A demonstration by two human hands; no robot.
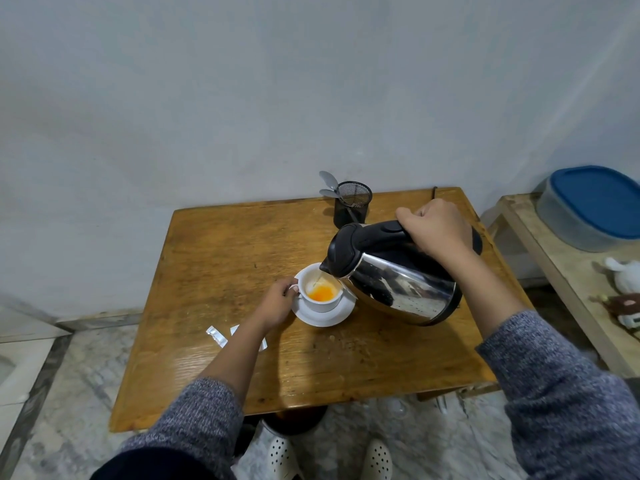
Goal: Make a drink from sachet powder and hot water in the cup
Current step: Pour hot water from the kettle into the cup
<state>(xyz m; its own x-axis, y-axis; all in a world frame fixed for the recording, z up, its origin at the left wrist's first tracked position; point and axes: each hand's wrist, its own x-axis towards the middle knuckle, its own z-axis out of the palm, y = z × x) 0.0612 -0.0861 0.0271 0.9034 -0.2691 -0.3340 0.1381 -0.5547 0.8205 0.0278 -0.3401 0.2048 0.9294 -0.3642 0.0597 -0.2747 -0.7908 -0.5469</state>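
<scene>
A white cup (320, 303) stands on a white saucer (325, 317) in the middle of the wooden table (214, 258). Orange liquid and pale powder lie inside the cup. My left hand (277, 303) grips the cup's handle from the left. My right hand (436, 226) is closed on the black handle of a steel kettle (398, 278), which is tilted with its spout over the cup's rim. A thin stream of water runs from the spout into the cup. An emptied silver sachet (216, 336) lies on the table left of my left forearm, and another piece (235, 330) is partly hidden under it.
A black mesh holder (353, 206) with grey spoons (329, 185) stands at the table's far edge, just behind the kettle. To the right is a lower bench (561, 271) with a blue-lidded container (595, 209) and small toys (627, 289). A wall rises behind the table.
</scene>
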